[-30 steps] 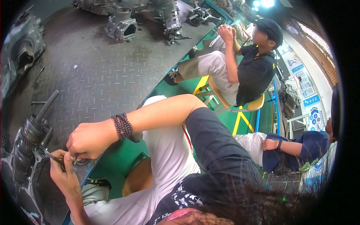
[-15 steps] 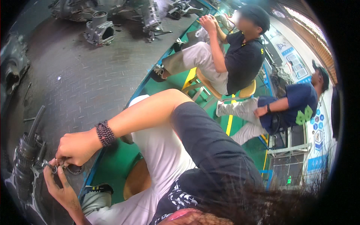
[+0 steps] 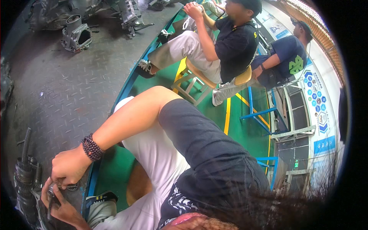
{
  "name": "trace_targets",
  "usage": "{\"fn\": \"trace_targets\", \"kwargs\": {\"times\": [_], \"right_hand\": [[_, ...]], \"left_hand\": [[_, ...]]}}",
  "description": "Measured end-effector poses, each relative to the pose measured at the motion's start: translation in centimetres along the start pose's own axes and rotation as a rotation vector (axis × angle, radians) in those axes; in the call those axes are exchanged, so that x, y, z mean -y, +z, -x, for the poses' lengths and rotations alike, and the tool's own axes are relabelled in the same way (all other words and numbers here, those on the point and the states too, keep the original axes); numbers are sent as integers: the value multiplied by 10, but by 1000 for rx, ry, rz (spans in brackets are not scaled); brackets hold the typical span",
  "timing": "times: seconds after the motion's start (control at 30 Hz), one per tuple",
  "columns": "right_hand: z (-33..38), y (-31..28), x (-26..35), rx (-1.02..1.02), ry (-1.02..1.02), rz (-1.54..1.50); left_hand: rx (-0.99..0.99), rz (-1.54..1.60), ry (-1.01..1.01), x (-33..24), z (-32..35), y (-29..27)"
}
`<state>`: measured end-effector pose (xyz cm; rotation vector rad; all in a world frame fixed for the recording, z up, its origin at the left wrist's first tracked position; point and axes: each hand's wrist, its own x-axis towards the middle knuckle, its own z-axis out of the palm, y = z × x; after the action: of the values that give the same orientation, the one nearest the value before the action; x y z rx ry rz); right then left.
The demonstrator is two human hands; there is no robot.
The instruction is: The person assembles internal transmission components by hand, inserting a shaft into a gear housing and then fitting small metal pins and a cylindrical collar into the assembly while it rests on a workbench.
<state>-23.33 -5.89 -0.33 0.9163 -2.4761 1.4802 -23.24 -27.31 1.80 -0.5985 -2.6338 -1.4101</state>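
Gripping a small metal part (image 3: 71, 187) at the lower left of the frame, beside a dark gear shaft (image 3: 26, 180).

One hand (image 3: 69, 166), with a bead bracelet (image 3: 92, 147) at the wrist, is closed over the part from above; the other hand (image 3: 57, 203) curls shut around it from below, so the part sits between them. Since the earlier frame both hands have slid lower and further left, and a second seated person (image 3: 283, 57) now shows at the upper right.
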Motion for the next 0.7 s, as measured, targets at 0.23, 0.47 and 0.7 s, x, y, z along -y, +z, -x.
{"fn": "trace_targets", "kwargs": {"times": [0.23, 0.47, 0.7], "right_hand": [[-2, -6, 4, -9, -47, 106], [-6, -25, 12, 162, -13, 106], [-14, -40, 25, 76, -18, 64]], "left_hand": [[129, -54, 195, 55, -5, -15], [39, 145, 93, 3, 4, 3], [67, 184, 319, -6, 1, 4]]}}
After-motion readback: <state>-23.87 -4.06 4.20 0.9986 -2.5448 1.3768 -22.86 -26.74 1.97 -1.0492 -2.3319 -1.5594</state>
